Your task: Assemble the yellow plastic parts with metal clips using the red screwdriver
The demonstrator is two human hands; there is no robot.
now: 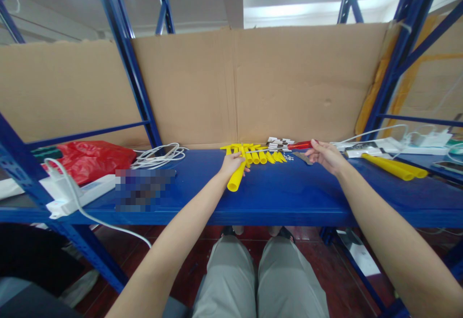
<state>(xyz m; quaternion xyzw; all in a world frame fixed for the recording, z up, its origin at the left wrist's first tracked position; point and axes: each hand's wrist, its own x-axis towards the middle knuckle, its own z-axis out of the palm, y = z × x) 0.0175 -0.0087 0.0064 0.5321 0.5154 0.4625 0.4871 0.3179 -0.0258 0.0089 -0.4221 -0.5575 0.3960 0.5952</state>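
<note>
My left hand [231, 164] is wrapped round a yellow plastic tube [236, 179], whose open round end points toward me. In my right hand [321, 155] is a screwdriver with a red handle [303, 145]; its thin shaft points left toward the far end of the held tube. Whether the tip touches the tube I cannot tell. Several yellow tube pieces [262, 157] and small pointed yellow parts [278, 157] lie in a row just right of my left hand. Behind them is a cluster of small white and dark pieces [278, 142]. Tiny pale bits [288, 158] lie nearby.
Cardboard [289, 81] stands behind the blue shelf top [289, 197]. At the right lie two long yellow tubes [392, 166] and white adapters with cables [423, 139]. On the left are a red plastic bag [94, 159], a coiled white cable [162, 155] and a power strip [87, 192].
</note>
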